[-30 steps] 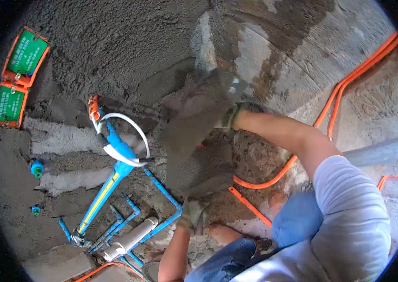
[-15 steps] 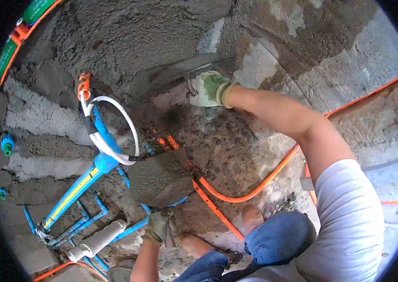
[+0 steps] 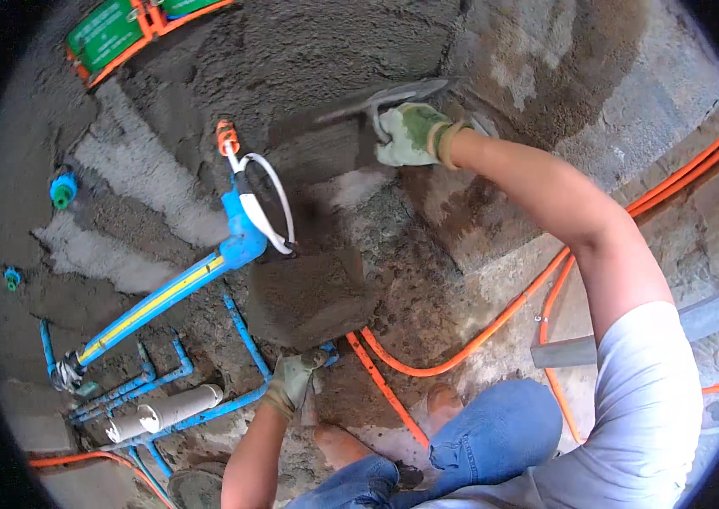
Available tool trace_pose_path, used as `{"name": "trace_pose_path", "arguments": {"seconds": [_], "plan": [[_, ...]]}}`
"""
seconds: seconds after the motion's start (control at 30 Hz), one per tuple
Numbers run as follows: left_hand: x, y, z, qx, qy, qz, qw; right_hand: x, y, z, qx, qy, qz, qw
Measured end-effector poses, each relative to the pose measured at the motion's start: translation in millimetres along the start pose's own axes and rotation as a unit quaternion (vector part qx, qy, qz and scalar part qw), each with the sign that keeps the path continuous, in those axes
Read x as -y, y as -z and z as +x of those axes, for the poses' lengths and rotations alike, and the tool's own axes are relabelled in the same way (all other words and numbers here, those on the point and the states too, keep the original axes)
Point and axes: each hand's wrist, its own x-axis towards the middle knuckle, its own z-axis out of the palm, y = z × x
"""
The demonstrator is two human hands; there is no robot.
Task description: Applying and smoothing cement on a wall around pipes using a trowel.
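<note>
My right hand (image 3: 410,136), in a green and white glove, grips the handle of a plastering trowel (image 3: 347,110). The long blade lies against the wall (image 3: 334,51), which bears rough wet grey mortar. Directly below the blade is a smoother, darker mortar patch (image 3: 321,153). My left hand (image 3: 290,382), gloved too, is closed at the near edge of a square mortar hawk (image 3: 308,297) and holds it level in front of the wall. Grey mortar coats the hawk's top; its handle is hidden beneath.
A blue pipe with a yellow stripe (image 3: 151,305) slants up on the left, with a white looped cable (image 3: 279,191) at its upper end. Orange conduits (image 3: 453,365) curve across on the right. Blue pipes (image 3: 245,339) and a white pipe (image 3: 181,405) lie low left. Green boxes (image 3: 105,36) sit upper left.
The view has shifted, so wall fittings appear farther right. My right hand has moved the trowel slightly up and left along the wall. The hawk remains in my left hand, its mortar surface darker.
</note>
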Motion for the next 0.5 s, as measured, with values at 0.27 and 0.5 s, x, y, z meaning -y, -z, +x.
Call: {"name": "trace_pose_path", "arguments": {"seconds": [0.27,0.5], "plan": [[18,3,21,0.077,-0.057,0.125,0.987,9,55,-5,-0.134,-0.008,-0.006,0.991],[-7,-42,69,0.017,-0.157,0.242,0.957,-4,52,-19,-0.338,-0.038,-0.107,0.934]]}}
